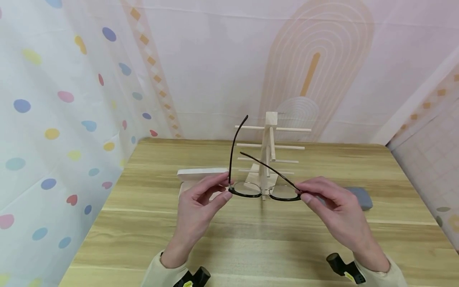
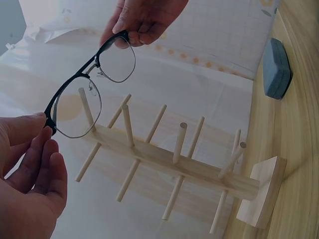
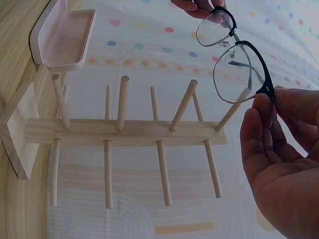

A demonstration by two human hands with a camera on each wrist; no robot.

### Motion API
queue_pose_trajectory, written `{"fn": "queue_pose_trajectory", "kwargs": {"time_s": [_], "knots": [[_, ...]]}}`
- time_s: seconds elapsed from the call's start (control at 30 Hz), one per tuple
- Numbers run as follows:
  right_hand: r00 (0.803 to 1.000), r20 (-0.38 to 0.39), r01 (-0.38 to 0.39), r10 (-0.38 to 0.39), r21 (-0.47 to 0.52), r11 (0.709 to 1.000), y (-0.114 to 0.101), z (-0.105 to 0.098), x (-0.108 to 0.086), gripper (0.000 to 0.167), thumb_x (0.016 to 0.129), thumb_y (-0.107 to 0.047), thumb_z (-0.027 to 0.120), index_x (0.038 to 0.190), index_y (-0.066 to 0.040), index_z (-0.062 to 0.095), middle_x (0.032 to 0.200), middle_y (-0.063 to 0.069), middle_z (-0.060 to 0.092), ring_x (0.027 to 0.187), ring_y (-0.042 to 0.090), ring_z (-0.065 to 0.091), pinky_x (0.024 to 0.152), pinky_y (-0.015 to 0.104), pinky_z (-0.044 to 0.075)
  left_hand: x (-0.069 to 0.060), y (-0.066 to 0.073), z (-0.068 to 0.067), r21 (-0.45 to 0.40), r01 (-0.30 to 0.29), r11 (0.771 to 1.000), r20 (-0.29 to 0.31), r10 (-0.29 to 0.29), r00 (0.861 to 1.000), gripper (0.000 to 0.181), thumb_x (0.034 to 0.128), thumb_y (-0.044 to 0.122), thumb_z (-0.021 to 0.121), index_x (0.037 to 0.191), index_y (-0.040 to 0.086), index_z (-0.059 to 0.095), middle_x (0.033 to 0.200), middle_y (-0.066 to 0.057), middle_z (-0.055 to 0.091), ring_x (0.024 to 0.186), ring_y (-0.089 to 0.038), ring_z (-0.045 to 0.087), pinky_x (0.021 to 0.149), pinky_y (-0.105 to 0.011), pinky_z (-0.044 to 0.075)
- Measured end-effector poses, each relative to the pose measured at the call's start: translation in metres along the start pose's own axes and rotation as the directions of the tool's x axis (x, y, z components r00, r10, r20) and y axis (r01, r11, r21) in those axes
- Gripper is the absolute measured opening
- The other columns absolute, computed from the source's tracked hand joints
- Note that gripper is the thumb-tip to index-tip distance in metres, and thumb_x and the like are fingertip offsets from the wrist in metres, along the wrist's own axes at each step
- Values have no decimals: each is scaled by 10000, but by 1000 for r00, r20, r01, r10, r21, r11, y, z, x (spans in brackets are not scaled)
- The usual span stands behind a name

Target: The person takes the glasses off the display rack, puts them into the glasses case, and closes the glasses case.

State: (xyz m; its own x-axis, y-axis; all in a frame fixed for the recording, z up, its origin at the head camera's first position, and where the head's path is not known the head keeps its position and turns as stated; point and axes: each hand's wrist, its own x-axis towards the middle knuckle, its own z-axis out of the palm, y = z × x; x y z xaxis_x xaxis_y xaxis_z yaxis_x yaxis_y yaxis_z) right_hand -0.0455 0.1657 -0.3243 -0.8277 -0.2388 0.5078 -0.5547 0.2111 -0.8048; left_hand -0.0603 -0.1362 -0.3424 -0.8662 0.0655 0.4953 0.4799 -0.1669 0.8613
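A pair of eyeglasses point(image 1: 247, 195) with dark upper rims and thin wire lower rims is held up in front of a wooden display rack point(image 1: 264, 159). My left hand point(image 1: 201, 207) pinches the frame at its left hinge corner between thumb and fingers. At the opposite hinge corner my right hand point(image 1: 337, 211) pinches it the same way. Both temples are unfolded and point away toward the rack, the right one slanting inward. In the left wrist view the glasses point(image 2: 82, 74) hang beside the rack's top pegs, and whether they touch it cannot be told.
Behind my left hand lies an open pale pink case point(image 1: 202, 172) with a white edge. A blue-grey closed glasses case point(image 1: 360, 198) lies behind my right hand. The rack's several pegs stick out to both sides and forward. A patterned curtain point(image 1: 215, 71) borders the wooden table point(image 1: 272, 247).
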Motion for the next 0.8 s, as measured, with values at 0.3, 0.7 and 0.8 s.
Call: {"fn": "queue_pose_trajectory", "kwargs": {"time_s": [0.3, 0.7, 0.8], "knots": [[999, 35, 41, -40, -40, 998, 2, 0, 0, 336, 903, 195, 658, 1161, 2, 753, 1120, 92, 705, 1021, 116, 672, 837, 188, 566, 1, 0, -1, 11, -5, 1000, -1, 5, 1000, 374, 828, -230, 698, 1196, -171, 668, 1104, -47, 747, 989, -174, 690, 909, -265, 575], [995, 62, 80, -75, -72, 994, 2, -2, 1, 355, 900, 194, 662, 1145, -43, 761, 1115, 43, 695, 999, 109, 669, 802, 166, 550, 0, -1, -1, 19, 5, 1000, 3, -5, 1000, 353, 832, -220, 704, 1180, -167, 680, 1116, -61, 742, 997, -157, 688, 932, -271, 570], [995, 66, 79, -75, -64, 995, 2, -2, 1, 356, 898, 202, 656, 1142, -35, 759, 1114, 50, 693, 1000, 110, 668, 807, 167, 551, 0, -2, -1, 29, 8, 1000, 3, -8, 1000, 346, 835, -213, 709, 1175, -154, 692, 1118, -31, 736, 995, -157, 685, 941, -272, 566]]}}
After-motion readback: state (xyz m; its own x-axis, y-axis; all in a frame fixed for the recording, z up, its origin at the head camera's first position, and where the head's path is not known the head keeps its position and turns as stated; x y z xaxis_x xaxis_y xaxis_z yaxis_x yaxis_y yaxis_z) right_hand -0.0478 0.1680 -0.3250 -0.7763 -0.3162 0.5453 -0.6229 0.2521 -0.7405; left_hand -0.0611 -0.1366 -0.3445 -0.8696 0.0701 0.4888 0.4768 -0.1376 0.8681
